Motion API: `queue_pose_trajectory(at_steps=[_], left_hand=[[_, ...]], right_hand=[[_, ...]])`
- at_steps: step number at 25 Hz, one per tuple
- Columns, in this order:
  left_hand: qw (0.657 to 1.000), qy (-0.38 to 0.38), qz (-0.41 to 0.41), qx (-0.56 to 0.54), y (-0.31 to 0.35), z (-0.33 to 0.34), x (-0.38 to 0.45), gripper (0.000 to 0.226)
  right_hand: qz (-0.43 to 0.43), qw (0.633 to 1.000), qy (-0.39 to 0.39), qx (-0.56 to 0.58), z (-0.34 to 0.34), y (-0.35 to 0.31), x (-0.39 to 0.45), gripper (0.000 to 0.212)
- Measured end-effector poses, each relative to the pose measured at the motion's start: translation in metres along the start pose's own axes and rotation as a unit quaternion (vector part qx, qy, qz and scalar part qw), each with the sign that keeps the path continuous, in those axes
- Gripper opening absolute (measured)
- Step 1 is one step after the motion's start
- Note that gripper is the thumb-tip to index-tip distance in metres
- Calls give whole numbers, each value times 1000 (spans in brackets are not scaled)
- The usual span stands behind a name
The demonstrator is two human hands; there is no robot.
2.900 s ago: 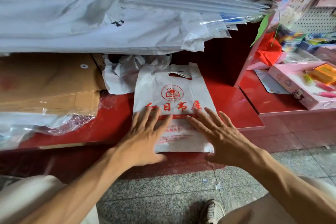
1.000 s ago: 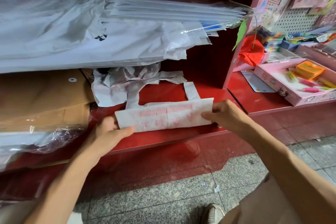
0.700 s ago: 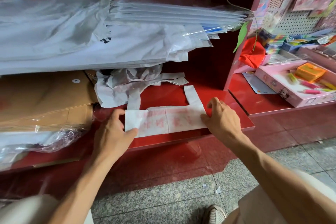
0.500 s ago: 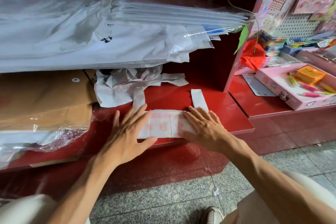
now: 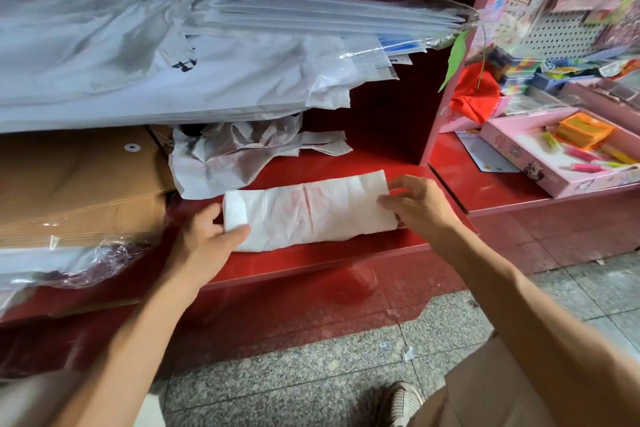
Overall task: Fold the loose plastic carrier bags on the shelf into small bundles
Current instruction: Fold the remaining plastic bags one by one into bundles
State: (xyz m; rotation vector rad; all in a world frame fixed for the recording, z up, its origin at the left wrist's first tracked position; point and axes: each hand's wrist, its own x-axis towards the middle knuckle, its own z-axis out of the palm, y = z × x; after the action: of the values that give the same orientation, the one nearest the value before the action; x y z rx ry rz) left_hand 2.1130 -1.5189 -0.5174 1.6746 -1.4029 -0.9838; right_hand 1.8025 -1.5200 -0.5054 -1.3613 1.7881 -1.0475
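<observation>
Folding one bag (image 5: 308, 211) into a strip at the shelf's (image 5: 311, 260) front edge. Left hand (image 5: 204, 243) and right hand (image 5: 419, 204) each pinch an end. Next, probably, fold it end over end.

The red print on the folded bag (image 5: 308, 210) is just a faint pink smear through the plastic, can't read any of it. Its left end disappears behind the thumb of the left hand (image 5: 204, 239), and the right end is tucked under the fingers (image 5: 393, 200) of the right hand (image 5: 420, 206), so the corners there are hidden. The crumpled bags (image 5: 235, 158) run back under the stack of white sheets (image 5: 138, 55), no telling how many. That stack is cut off by the left edge. The pink tray (image 5: 519, 156) runs off the right edge, and the bits in it are too small to identify.
</observation>
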Motion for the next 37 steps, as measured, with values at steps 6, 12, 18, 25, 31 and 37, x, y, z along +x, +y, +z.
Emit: queue_pose_trajectory(at_steps=[6,12,18,25,31,37], left_hand=[[971,-114,70,199,3,-11,-10,57],[939,-163,138,268,-4,-25,-10,55],[981,-47,170,81,10,-26,-10,13],[990,-81,-10,-113,12,-7,-17,11],[994,-97,-19,-43,14,-3,-18,18],[990,-33,-54,-124,18,16,-27,28]], right_hand=[[-56,981,-118,-141,7,-1,-10,55],[-96,912,-260,-303,-16,0,-19,62],[-121,980,-124,-94,-22,-4,-12,3],[53,976,-180,109,-15,-15,-17,27],[109,991,-24,76,0,-8,2,42],[-156,949,137,-239,6,-4,-2,45]])
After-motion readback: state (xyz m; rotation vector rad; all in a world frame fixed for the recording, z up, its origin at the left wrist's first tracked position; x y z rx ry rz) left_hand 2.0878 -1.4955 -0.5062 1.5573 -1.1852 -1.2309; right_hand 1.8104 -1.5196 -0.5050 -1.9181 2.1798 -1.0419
